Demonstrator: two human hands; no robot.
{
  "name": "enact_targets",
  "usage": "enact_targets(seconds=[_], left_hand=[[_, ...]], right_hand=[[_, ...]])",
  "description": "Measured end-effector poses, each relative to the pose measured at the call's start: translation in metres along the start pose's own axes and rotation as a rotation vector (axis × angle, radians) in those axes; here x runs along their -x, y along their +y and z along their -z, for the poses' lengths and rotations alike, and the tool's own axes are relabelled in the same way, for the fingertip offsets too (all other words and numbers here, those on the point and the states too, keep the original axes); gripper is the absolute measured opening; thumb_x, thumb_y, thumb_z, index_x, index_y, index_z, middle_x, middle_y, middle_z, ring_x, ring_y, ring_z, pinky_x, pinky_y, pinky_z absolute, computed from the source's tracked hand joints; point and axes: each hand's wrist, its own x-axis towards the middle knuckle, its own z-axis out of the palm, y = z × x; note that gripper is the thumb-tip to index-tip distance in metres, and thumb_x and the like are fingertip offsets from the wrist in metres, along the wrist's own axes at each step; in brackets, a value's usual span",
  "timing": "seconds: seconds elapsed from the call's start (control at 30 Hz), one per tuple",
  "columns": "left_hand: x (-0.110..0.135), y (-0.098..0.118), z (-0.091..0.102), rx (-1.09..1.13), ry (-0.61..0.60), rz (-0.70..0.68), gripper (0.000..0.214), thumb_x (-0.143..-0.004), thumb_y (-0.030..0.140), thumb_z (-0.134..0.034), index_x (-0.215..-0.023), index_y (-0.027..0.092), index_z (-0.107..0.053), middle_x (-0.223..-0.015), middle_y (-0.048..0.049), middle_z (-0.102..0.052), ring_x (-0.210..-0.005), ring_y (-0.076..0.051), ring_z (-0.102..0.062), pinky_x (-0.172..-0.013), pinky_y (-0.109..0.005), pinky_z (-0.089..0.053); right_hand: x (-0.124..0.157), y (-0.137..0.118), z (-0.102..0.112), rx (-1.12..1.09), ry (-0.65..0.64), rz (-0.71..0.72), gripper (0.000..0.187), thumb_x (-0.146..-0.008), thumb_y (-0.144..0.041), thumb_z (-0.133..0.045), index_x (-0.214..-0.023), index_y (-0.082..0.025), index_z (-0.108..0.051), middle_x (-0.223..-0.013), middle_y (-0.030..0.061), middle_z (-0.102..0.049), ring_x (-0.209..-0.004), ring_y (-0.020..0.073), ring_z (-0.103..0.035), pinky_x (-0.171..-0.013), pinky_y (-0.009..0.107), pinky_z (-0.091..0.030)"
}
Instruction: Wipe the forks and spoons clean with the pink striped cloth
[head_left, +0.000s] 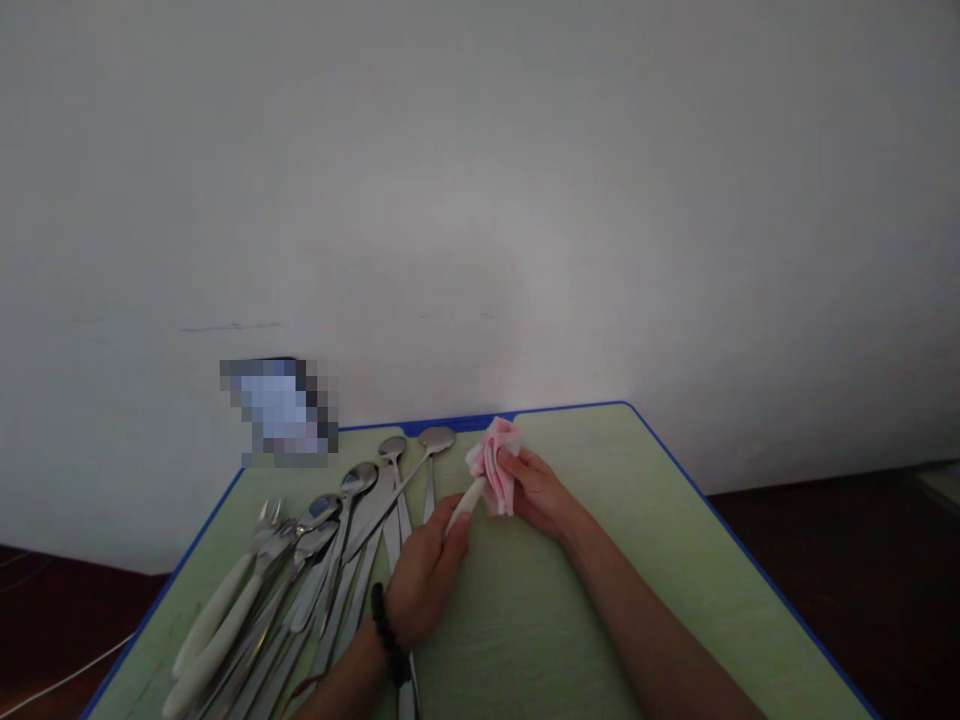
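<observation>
My left hand [426, 580], with a dark bead bracelet on the wrist, is closed round the white handle of a piece of cutlery [466, 503]. Its other end is wrapped in a folded pink cloth [495, 466], which my right hand [538, 492] grips. Both hands hover over the middle of a light green table [660, 560] with a blue edge. To the left of my left hand lies a row of several metal spoons and white-handled utensils [315, 570].
A plain white wall rises behind the table. A blurred, pixelated object [277, 412] sits at the table's back left corner. Dark floor shows on both sides, with a white cable [60, 683] at the lower left.
</observation>
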Motion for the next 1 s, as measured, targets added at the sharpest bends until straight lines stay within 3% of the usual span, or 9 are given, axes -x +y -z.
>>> enact_targets(seconds=[0.1, 0.2, 0.37, 0.5, 0.67, 0.83, 1.0], left_hand=[[-0.002, -0.007, -0.002, 0.231, 0.041, 0.087, 0.041, -0.088, 0.046, -0.034, -0.11, 0.015, -0.052, -0.055, 0.007, -0.038, -0.046, -0.011, -0.039, -0.044, -0.02, -0.03], [-0.005, -0.011, -0.004, 0.306, 0.054, 0.108, 0.044, -0.086, 0.05, -0.039, -0.106, 0.014, -0.054, -0.052, 0.0092, -0.029, -0.043, -0.009, -0.03, -0.04, -0.019, -0.022], [-0.005, -0.011, -0.005, 0.378, 0.036, 0.107, 0.043, -0.084, 0.051, -0.042, -0.105, 0.015, -0.054, -0.053, 0.0094, -0.029, -0.044, -0.008, -0.028, -0.04, -0.018, -0.021], [-0.004, -0.008, -0.006, 0.491, 0.019, 0.166, 0.043, -0.081, 0.053, -0.045, -0.103, 0.016, -0.053, -0.054, 0.0103, -0.025, -0.043, -0.007, -0.024, -0.039, -0.017, -0.018], [-0.005, -0.004, -0.005, 0.553, 0.09, 0.23, 0.049, -0.075, 0.058, -0.049, -0.098, 0.015, -0.056, -0.053, 0.0102, -0.026, -0.043, -0.006, -0.024, -0.04, -0.017, -0.02], [-0.005, -0.003, -0.005, 0.546, 0.114, 0.212, 0.048, -0.075, 0.058, -0.05, -0.098, 0.016, -0.058, -0.055, 0.0083, -0.032, -0.046, -0.007, -0.031, -0.042, -0.017, -0.025], [-0.004, 0.001, -0.002, 0.435, 0.118, 0.125, 0.049, -0.082, 0.056, -0.038, -0.1, 0.015, -0.058, -0.052, 0.0055, -0.039, -0.047, -0.011, -0.035, -0.042, -0.021, -0.029]], right_hand=[[-0.001, 0.0, 0.001, -0.016, -0.041, 0.005, 0.027, -0.07, -0.039, -0.068, -0.082, -0.014, -0.065, -0.076, 0.0041, -0.066, -0.065, 0.0123, -0.057, -0.061, 0.024, -0.044], [-0.003, 0.001, 0.001, -0.098, 0.043, 0.034, 0.024, -0.07, -0.037, -0.068, -0.08, -0.015, -0.065, -0.07, 0.0011, -0.065, -0.059, 0.0101, -0.055, -0.06, 0.024, -0.045], [-0.008, 0.003, 0.001, -0.181, 0.137, 0.035, 0.023, -0.074, -0.037, -0.064, -0.08, -0.015, -0.064, -0.066, 0.0, -0.065, -0.052, 0.0089, -0.054, -0.055, 0.023, -0.045], [-0.012, 0.001, 0.004, -0.3, 0.187, 0.063, 0.022, -0.078, -0.035, -0.06, -0.092, -0.019, -0.063, -0.081, -0.0005, -0.069, -0.068, 0.0109, -0.061, -0.067, 0.025, -0.048], [-0.012, -0.005, 0.004, -0.411, 0.166, 0.086, 0.023, -0.082, -0.037, -0.054, -0.097, -0.022, -0.063, -0.093, -0.0005, -0.069, -0.087, 0.0135, -0.062, -0.078, 0.028, -0.048], [-0.01, -0.002, 0.003, -0.329, 0.161, 0.035, 0.027, -0.082, -0.038, -0.052, -0.102, -0.021, -0.061, -0.084, 0.0009, -0.069, -0.074, 0.0146, -0.063, -0.072, 0.029, -0.049], [-0.009, 0.003, 0.001, -0.215, 0.105, -0.006, 0.026, -0.079, -0.04, -0.057, -0.088, -0.017, -0.064, -0.08, 0.0031, -0.068, -0.065, 0.0127, -0.061, -0.062, 0.025, -0.048]])
